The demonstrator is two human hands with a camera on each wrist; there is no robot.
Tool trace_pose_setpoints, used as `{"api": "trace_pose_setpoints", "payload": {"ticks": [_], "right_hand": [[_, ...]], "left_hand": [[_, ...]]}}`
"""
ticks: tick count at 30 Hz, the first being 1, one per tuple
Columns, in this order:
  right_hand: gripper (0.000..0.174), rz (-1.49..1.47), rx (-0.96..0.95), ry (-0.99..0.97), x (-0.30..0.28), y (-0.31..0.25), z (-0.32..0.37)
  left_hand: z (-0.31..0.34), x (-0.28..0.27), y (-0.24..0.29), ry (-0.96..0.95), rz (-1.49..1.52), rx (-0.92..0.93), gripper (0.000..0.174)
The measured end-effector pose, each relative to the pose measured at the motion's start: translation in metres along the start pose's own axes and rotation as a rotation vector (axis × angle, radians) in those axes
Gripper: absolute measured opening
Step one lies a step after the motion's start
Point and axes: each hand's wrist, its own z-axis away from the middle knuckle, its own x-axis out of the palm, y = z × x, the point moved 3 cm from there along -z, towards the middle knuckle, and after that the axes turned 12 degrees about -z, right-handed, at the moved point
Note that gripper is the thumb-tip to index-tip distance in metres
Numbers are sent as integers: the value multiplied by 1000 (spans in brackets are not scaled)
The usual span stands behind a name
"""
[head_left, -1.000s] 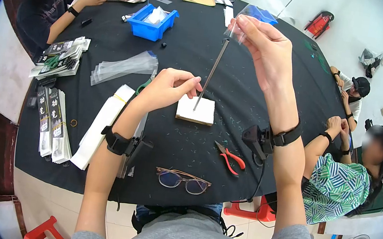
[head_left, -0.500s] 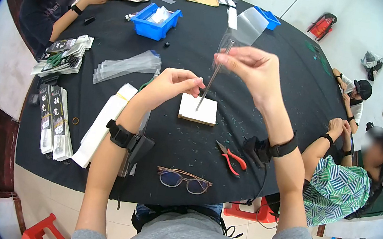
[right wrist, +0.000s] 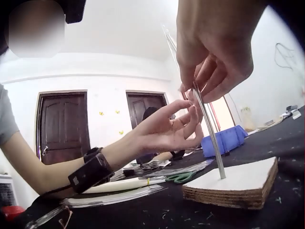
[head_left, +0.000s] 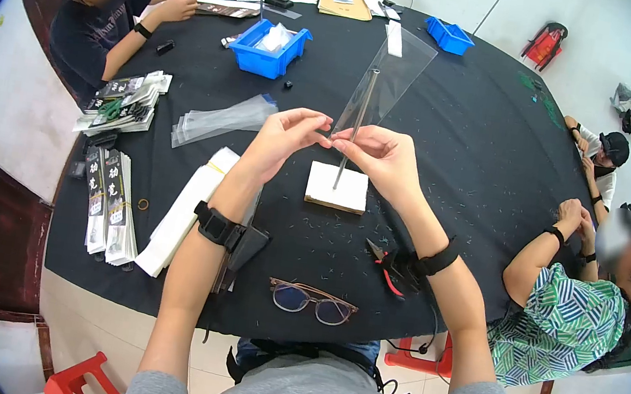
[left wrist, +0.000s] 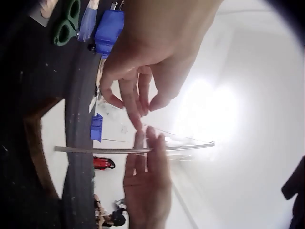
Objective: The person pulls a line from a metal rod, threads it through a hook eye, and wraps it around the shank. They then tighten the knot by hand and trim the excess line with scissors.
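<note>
A thin metal rod [head_left: 362, 107] rises from a white-topped wooden block [head_left: 337, 189] on the table. My right hand [head_left: 383, 162] is at the rod's middle, pinching the lower end of a clear plastic sleeve [head_left: 405, 64]. The sleeve overlaps the rod's upper part and flares up and right past its tip. My left hand [head_left: 285, 140] is just left of the rod, fingertips right at the right hand's fingertips. In the left wrist view the left hand's fingers [left wrist: 127, 98] are loosely extended, its thumb apart from them.
Glasses [head_left: 310, 303] and red-handled pliers [head_left: 388, 270] lie near the front edge. Left are a white strip stack [head_left: 188, 211], clear sleeves [head_left: 221, 121] and printed packets [head_left: 109, 204]. Blue bins [head_left: 266, 59] stand farther back. Several people sit around the table.
My right hand has come down along the rod, bringing the clear sleeve lower beside it. My left hand has stayed near the rod, and the two hands' fingertips now meet.
</note>
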Motion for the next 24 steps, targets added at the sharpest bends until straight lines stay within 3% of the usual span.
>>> {"api": "trace_pose_setpoints", "payload": {"ticks": [2,7,11,14,19,24], "right_hand": [[14,9,-34,4,1,-2,0],[12,170,-16,35,7,-17,2],[10,253,-66,40,7,-22,2],[10,261,-82,50,6,-23,2],[9,216,-73,43,3,-11,4],[11,236,-33,2,-1,24,15]], "left_hand": [[0,2,0,50,-237,56,21],[5,10,2,175,-448,182,28],[11,11,9,159,-440,63,31],[10,8,6,133,-445,135,36],[8,7,27,206,-278,300,29],[18,42,99,188,-374,434,24]]}}
